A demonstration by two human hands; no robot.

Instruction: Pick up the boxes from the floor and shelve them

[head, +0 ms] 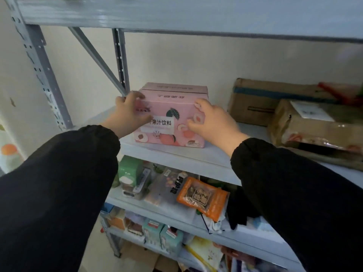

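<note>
Head view: pink box (172, 116) is on the shelf board (176, 158), sitting flat near the board's front edge. Printed front face is toward the camera, top flaps closed. It is off the floor.

Left grip (128, 112) grasps the box at its 9 o'clock side, fingers hooked over the top-left edge and thumb laid across the front face. Right grip (213, 122) is at the 3 o'clock side, fingertips on the top-right corner and thumb on the front face. That hand is motion-blurred; it looks like a grasp, but I can't say how firm. Black sleeves (59, 183) enter from 7 and 5 o'clock.

Same board, 3 o'clock of the pink box and apart from it: brown carton (255, 99) against the wall. A taped carton (310, 130) with a white label on top sits just in front of it.

Grey slotted post (39, 71) is at 9 o'clock, diagonal brace (94, 55) at 10 to 11 o'clock. Upper board (176, 12) is overhead at 12.

At 6 o'clock, one board down: orange snack packet (202, 197) and green box (129, 169), with a clear bag between them. Further down are small teal cartons (163, 234), too blurred to read.
</note>
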